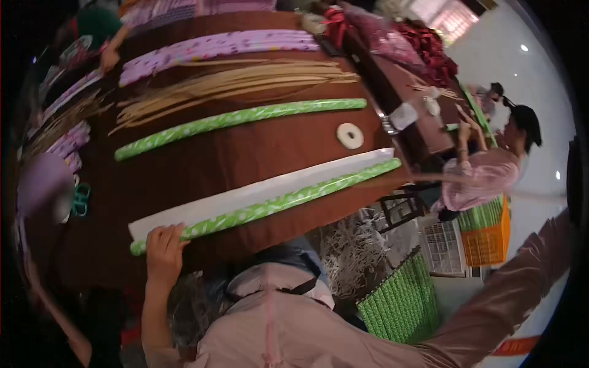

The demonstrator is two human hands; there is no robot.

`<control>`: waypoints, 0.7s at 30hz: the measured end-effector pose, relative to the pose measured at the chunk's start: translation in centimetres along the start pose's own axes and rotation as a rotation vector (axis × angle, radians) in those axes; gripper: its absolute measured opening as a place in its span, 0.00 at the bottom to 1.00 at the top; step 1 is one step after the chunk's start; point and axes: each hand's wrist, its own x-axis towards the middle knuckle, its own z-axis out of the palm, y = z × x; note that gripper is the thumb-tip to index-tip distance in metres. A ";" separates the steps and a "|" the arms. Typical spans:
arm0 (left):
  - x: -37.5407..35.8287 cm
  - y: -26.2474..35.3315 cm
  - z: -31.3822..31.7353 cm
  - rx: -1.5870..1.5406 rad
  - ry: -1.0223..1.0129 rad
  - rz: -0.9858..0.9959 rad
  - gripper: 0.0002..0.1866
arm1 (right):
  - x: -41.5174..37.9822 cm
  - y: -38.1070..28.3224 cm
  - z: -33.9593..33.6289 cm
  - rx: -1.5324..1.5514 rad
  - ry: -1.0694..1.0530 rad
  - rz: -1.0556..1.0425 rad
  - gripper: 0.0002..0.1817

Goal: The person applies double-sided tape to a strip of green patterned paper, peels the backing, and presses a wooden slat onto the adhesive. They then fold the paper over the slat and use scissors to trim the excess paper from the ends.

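Note:
My left hand rests at the left end of a partly rolled green patterned sheet, its fingers pressed together on the roll. The sheet's white inner side lies flat behind the roll. A thin blurred strip crosses from the roll's right end toward the right edge of view. My right sleeve reaches that way too, and the hand itself is out of view. Beyond the sheet lie a finished-looking green roll and a roll of pale tape.
Thin tan strips and purple patterned rolls lie farther back on the brown table. Green scissors are at the left. A co-worker in pink is at the right, near an orange crate. Green rolls stand below.

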 end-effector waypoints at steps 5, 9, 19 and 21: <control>-0.1 -0.4 0.2 0.041 0.076 0.075 0.22 | -15.8 -2.4 6.5 0.247 -0.620 0.627 0.25; -0.6 -0.6 0.9 0.056 0.103 0.057 0.23 | -27.7 -8.6 15.6 0.619 -1.158 1.143 0.29; -0.9 -0.9 0.7 -0.106 -0.016 -0.038 0.21 | -33.8 -16.3 25.2 1.445 -1.384 1.520 0.16; -1.1 -0.7 0.8 -0.068 -0.084 -0.051 0.23 | -33.0 -15.8 24.9 1.715 -1.188 1.914 0.12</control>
